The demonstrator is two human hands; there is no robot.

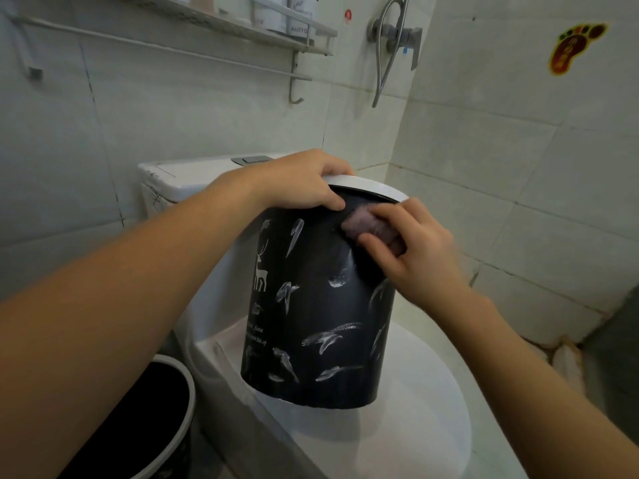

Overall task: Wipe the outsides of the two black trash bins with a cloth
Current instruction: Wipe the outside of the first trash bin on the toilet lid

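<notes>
A black trash bin [311, 323] with white feather and deer prints and a white rim stands on the closed toilet lid [432, 409]. My left hand [301, 184] grips the bin's rim at the top, thumb on the outer wall. My right hand [411, 243] holds a folded pinkish cloth [359, 224] and presses it against the bin's upper right side, just below the rim. A second black bin [152, 426] with a white rim stands on the floor at the lower left, partly hidden by my left forearm.
The white toilet tank [179, 181] stands behind the bin against the tiled wall. A white wall shelf [276, 32] with bottles and a towel rail hangs above. A shower valve and hose [394, 39] are mounted at the upper right.
</notes>
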